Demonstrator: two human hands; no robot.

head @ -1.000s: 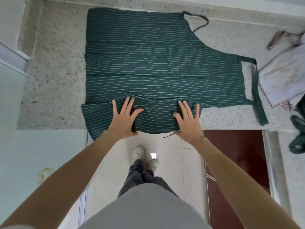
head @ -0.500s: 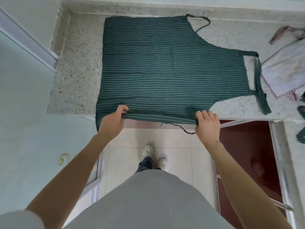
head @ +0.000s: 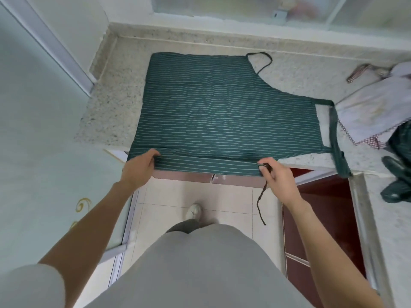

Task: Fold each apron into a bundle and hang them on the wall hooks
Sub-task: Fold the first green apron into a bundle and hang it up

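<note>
A dark green apron with thin white stripes (head: pixel 218 112) lies flat on the speckled stone counter (head: pixel 111 112), its bib and neck loop (head: pixel 333 130) pointing right. Its near edge hangs over the counter's front. My left hand (head: pixel 139 167) grips that near edge at its left end. My right hand (head: pixel 275 174) pinches the same edge at its right end, together with a dark tie string (head: pixel 261 203) that dangles below my fingers. A second tie (head: pixel 262 61) loops at the far right corner.
A white apron with red checked trim (head: pixel 367 114) lies crumpled on the counter at the right, and a dark green cloth (head: pixel 398 172) is heaped beside it. A window ledge (head: pixel 244 25) runs behind the counter. A dark red cabinet door (head: pixel 322 214) stands open below.
My hands went from pressing flat on the apron to gripping its near edge. The edge now hangs over the counter front, and the tie string dangles from my right hand.
</note>
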